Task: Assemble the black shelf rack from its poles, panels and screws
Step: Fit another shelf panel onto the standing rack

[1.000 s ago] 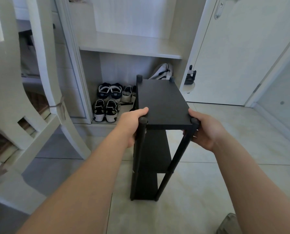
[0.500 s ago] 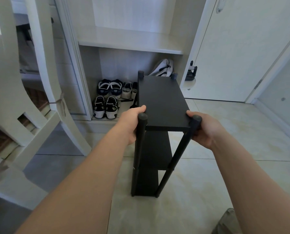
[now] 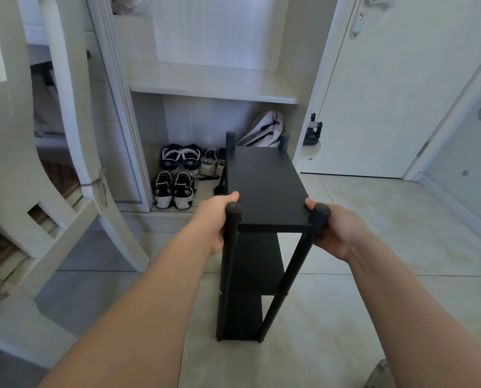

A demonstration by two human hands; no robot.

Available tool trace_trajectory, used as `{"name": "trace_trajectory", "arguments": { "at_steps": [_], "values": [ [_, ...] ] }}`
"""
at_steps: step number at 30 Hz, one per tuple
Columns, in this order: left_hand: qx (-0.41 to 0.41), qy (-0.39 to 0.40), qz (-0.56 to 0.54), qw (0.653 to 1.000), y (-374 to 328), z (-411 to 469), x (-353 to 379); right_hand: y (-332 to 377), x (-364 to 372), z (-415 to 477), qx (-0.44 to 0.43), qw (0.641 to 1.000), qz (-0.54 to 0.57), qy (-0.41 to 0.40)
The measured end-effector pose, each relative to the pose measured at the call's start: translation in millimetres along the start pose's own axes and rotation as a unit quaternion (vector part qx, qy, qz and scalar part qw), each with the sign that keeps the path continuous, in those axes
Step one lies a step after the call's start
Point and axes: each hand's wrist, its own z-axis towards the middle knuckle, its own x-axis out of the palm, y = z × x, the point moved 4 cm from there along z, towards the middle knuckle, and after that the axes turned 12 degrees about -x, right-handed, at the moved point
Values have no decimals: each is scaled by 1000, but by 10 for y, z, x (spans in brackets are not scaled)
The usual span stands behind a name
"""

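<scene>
Right now you have the black shelf rack (image 3: 263, 189) upright in front of you on the pale tiled floor (image 3: 359, 303), three panels stacked between four poles. Whether its feet bear on the tiles or hang just above them cannot be told from this angle.

Your left hand (image 3: 214, 218) grips the near left corner, thumb lying along the edge of the top panel (image 3: 267, 203), just beside the near left pole (image 3: 231, 247); its fingers are hidden under the panel. Your right hand (image 3: 337, 232) holds the near right corner the same way, thumb tip on the panel and the other fingers curled behind the near right pole (image 3: 296, 267).

Beyond the rack, an open cabinet alcove (image 3: 214, 85) holds pairs of sneakers (image 3: 175, 189) on its low ledge and a white bag (image 3: 264, 130) leaning at the back. A white door (image 3: 387, 93) stands to the right, and a white wooden chair (image 3: 24, 141) leans at your left.
</scene>
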Motion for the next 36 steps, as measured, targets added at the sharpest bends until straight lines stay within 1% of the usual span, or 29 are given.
{"name": "trace_trajectory", "arguments": {
  "at_steps": [7,12,20,22,24,25,27,28,29,30,31,32,33,34,35,36],
  "values": [
    [1,-15,9,1000,10,2,-5,-30,-1,-10,1,1000,11,-8],
    [-2,-15,8,1000,11,-10,9,-43,8,-32,-1,1000,-2,-29],
    [-4,-18,13,1000,12,-72,6,-45,20,-53,-1,1000,-8,-26],
    [-7,1,26,1000,19,-77,-5,-33,1,-66,-11,999,-25,-30],
    [-15,19,38,999,17,-80,-65,10,-27,-98,-30,997,-66,-31],
    [-18,29,39,999,14,-76,-123,49,-50,-116,-50,994,-93,-31],
    [-20,63,63,996,28,-55,-263,158,-103,-163,-120,981,-147,-29],
    [-23,82,105,991,54,-35,-342,217,-125,-198,-161,971,-173,-24],
    [-34,91,171,981,99,-14,-421,269,-142,-242,-200,959,-200,-16],
    [-51,82,259,961,157,4,-499,307,-150,-286,-233,945,-228,-3],
    [-71,63,360,928,232,23,-572,332,-148,-328,-260,931,-256,12],
    [-88,45,451,887,317,52,-616,343,-136,-364,-284,916,-283,26],
    [-99,38,513,852,411,94,-633,346,-126,-394,-303,901,-308,36],
    [-96,40,539,836,501,136,-609,345,-116,-415,-318,888,-330,40],
    [-80,44,534,840,572,176,-551,343,-108,-433,-332,874,-353,40],
    [-54,43,516,854,627,227,-484,341,-101,-453,-344,858,-378,40]
  ]
}}
